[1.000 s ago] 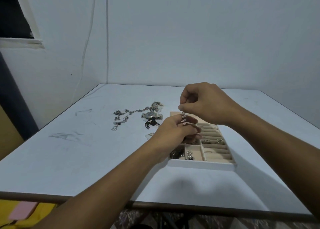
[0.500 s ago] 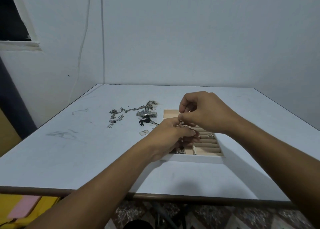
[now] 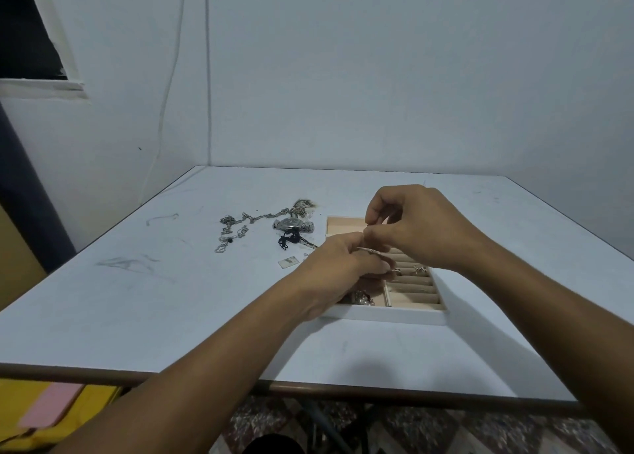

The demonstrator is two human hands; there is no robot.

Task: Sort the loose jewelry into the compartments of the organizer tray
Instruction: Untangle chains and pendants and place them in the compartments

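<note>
The white organizer tray (image 3: 384,317) with beige ring rolls and small compartments lies on the table, partly hidden by my hands. Both hands meet above its left half. My left hand (image 3: 338,271) holds a small silvery jewelry piece (image 3: 372,252), and my right hand (image 3: 413,225) pinches the same piece from above with thumb and forefinger. Rings (image 3: 419,269) sit in the ring rolls, and beaded pieces (image 3: 362,299) lie in a near-left compartment. Loose silver chains (image 3: 240,229), a wristwatch (image 3: 293,224) and a black piece (image 3: 290,239) lie left of the tray.
A small clear packet (image 3: 287,262) lies on the white table (image 3: 137,299) just left of my left hand. The walls stand close behind and to the left. The table's front edge (image 3: 206,381) is near me, with yellow and pink items (image 3: 44,409) below it.
Both hands have come down together from above the tray's far end toward its left middle, still joined on the small piece. The camera view shifted slightly.
</note>
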